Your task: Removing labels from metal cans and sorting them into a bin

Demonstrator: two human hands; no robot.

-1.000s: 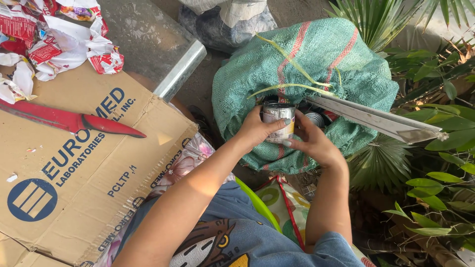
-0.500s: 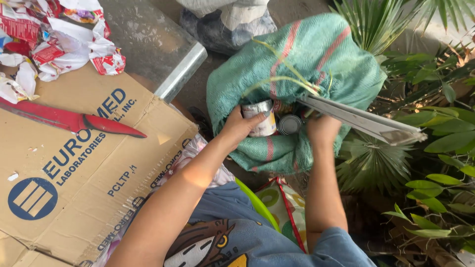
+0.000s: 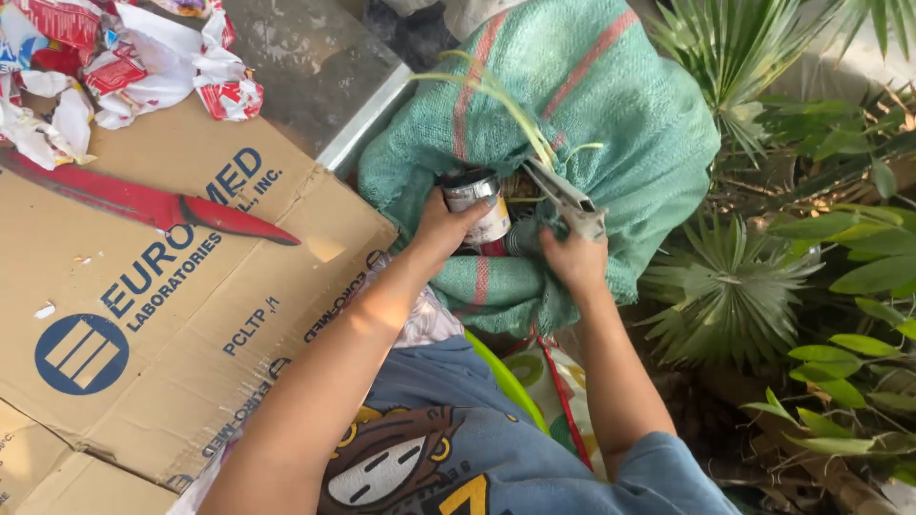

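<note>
A: What is recorded, taking the green woven sack point(image 3: 611, 114) as landmark?

B: A flattened cardboard box point(image 3: 172, 286) is noted left of it. At the sack's mouth, a metal can point(image 3: 477, 202) is gripped by the left hand point(image 3: 441, 234); grey shears point(image 3: 565, 198) are clasped by the right hand point(image 3: 572, 257).

A: Progress?

B: Pale leaves point(image 3: 496, 100) are judged still uncut.

- Flattened cardboard box point(image 3: 162, 315): lies at left, printed side up.
- Red blade-shaped tool point(image 3: 143, 202): rests flat on the cardboard.
- Crumpled red-and-white wrappers point(image 3: 124, 57): heaped at upper left.
- Palm-leaved plants point(image 3: 763, 277): at right.
</note>
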